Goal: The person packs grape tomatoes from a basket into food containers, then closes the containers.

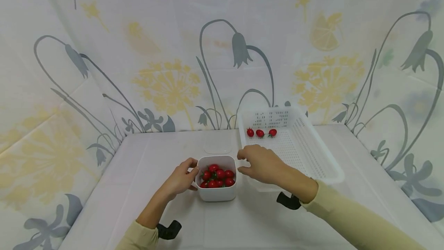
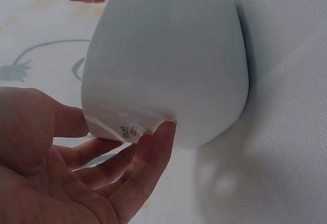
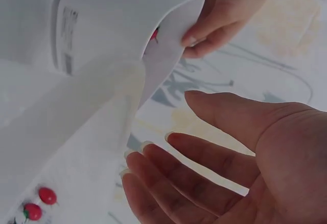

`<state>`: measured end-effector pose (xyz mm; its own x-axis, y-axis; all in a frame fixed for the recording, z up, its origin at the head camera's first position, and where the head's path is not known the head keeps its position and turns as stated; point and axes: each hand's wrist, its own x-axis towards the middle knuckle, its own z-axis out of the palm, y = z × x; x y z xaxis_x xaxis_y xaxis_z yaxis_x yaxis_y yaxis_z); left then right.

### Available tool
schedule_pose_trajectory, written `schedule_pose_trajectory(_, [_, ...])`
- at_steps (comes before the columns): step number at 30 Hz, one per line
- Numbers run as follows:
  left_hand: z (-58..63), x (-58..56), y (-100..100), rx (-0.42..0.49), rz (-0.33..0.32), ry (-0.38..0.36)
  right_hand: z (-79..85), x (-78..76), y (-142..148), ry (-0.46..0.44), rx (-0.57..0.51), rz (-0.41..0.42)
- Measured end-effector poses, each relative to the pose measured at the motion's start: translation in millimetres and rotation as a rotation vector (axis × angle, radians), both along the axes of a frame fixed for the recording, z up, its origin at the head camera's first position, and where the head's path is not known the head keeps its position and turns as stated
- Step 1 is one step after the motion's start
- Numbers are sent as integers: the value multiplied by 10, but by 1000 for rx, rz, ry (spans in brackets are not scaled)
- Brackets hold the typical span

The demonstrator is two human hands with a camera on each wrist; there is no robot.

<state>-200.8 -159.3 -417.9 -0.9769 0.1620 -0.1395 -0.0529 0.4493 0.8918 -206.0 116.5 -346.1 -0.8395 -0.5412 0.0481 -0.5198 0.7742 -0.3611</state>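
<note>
A small white square container (image 1: pixel 217 194) with rounded corners stands on the table, with several red cherry tomatoes (image 1: pixel 220 173) inside. At its left side, my left hand (image 1: pixel 182 177) holds the wall. In the left wrist view the left fingers (image 2: pixel 153 157) lie against the outer wall by a small printed mark, the thumb close to the rim. My right hand (image 1: pixel 260 162) hangs empty between the container and a white perforated basket (image 1: pixel 324 147), its fingers loosely bent and apart from the thumb in the right wrist view. Three cherry tomatoes (image 1: pixel 260 133) lie at the basket's far left.
Behind the container lies a thin clear piece (image 1: pixel 217 149), faint against the white tabletop (image 1: pixel 166 149). The basket's raised wall (image 1: pixel 331 146) borders the work area on the right. A flower-printed cloth (image 1: pixel 170 49) rises at the table's back edge and sides.
</note>
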Motion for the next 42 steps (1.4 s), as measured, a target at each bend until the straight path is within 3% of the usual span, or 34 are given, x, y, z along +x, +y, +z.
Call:
schedule_pose_trajectory(12, [-9,2,2,-1,3,6,27,-141,411,-10,-5,-85])
schedule_pose_trajectory(27, [-28,-8,-8,2,2,0,-47,-659,840,-62,-92,-93])
schedule_pose_trajectory(33, [-26,-7,4,1,-2,10,-111,-838,984,-112,-91,-133])
schedule_pose_trajectory(42, [-17,-7,2,-3,-1,8,-221,-1060,1148,-119,-87,-139])
